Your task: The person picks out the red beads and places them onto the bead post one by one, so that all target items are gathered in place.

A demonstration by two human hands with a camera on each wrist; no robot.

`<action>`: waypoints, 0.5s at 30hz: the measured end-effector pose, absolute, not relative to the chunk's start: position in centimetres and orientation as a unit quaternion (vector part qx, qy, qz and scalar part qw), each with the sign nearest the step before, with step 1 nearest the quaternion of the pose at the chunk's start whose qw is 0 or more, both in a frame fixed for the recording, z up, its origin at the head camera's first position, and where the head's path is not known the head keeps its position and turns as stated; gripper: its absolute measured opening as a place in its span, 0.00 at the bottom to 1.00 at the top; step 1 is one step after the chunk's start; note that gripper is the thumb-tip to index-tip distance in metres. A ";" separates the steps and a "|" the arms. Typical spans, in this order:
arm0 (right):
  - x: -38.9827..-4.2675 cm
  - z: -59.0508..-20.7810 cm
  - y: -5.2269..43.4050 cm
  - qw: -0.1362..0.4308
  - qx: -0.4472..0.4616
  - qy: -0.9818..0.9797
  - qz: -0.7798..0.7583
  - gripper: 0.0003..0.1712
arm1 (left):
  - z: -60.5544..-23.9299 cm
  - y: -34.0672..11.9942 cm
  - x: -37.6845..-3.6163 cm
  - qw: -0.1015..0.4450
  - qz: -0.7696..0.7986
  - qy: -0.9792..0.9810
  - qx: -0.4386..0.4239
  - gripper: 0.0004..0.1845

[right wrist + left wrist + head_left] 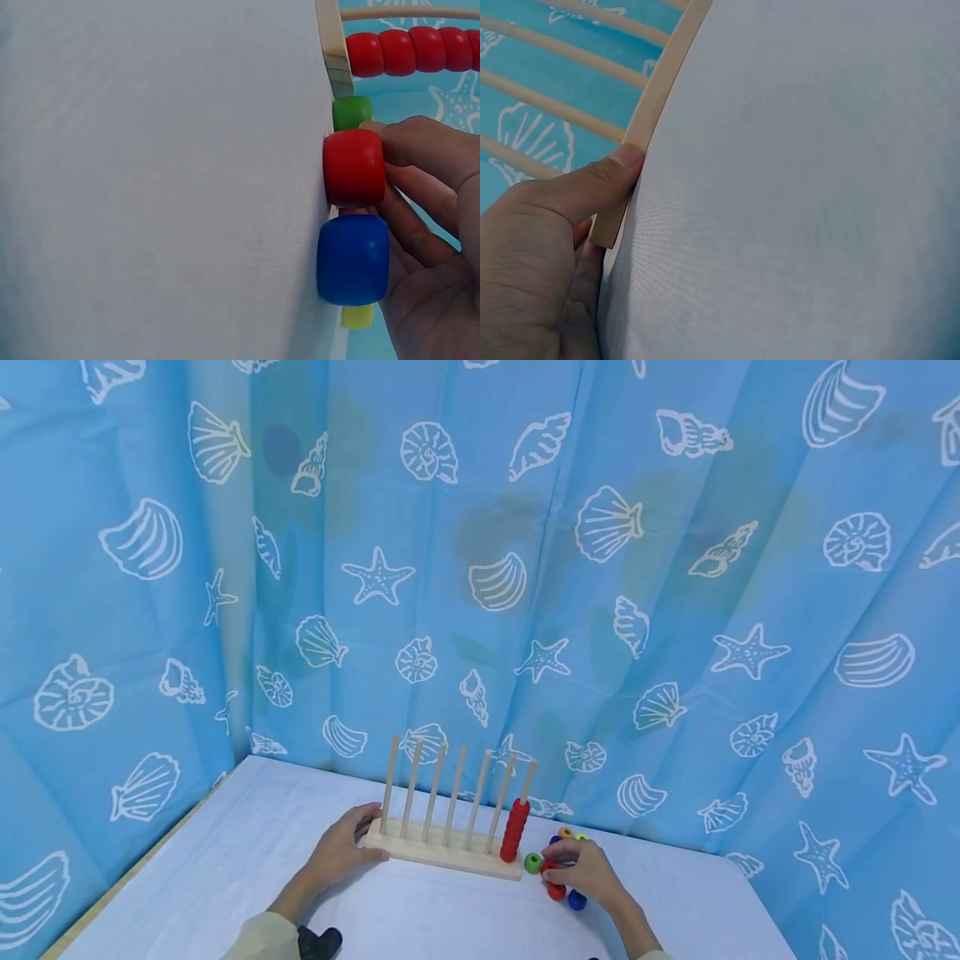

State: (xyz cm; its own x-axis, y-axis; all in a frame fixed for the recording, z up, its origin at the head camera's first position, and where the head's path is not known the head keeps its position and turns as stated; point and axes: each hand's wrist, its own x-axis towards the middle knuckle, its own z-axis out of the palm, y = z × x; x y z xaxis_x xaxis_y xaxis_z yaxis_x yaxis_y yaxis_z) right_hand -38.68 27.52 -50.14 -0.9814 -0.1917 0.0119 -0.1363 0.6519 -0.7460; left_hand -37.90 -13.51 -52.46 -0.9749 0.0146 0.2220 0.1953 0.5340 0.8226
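Observation:
A wooden rack (442, 852) with several upright pegs stands on the white table (247, 852). A stack of red beads (514, 831) fills its rightmost peg. My left hand (352, 847) grips the rack's left end; in the left wrist view the thumb (592, 187) presses on the base (654, 101) with fingers under it. My right hand (570, 862) is among loose beads right of the rack. Its fingers (420, 161) curl round a red bead (354, 167) lying on the table. A green bead (352, 112), a blue bead (352, 259) and a yellow bead (357, 316) lie beside it.
A blue curtain (480, 568) with shell prints hangs close behind the table. The table's left edge (127, 877) runs diagonally. More loose beads, one of them orange (565, 832), lie behind my right hand. A dark wrist device (318, 942) shows at the bottom.

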 end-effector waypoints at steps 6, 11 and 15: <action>-38.6 -50.0 27.4 0.032 -0.104 0.911 -0.397 0.15 | -52.6 -13.5 -38.0 0.099 -0.477 -0.871 -0.064 0.46; -38.4 -50.0 27.4 0.022 -0.105 0.909 -0.402 0.15 | -52.6 -13.5 -38.1 0.101 -0.478 -0.870 -0.066 0.47; -38.3 -49.7 27.5 0.000 -0.096 0.912 -0.398 0.16 | -52.6 -13.5 -38.1 0.095 -0.481 -0.870 -0.061 0.47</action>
State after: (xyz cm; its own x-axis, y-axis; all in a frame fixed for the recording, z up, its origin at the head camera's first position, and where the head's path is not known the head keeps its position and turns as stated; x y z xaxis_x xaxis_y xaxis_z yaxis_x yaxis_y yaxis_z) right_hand -38.28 27.48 -49.69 -0.9815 -0.1751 0.0775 -0.1758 0.6641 -0.7267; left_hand -38.11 -13.54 -52.65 -0.9745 0.0146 0.2238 0.1973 0.5303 0.8245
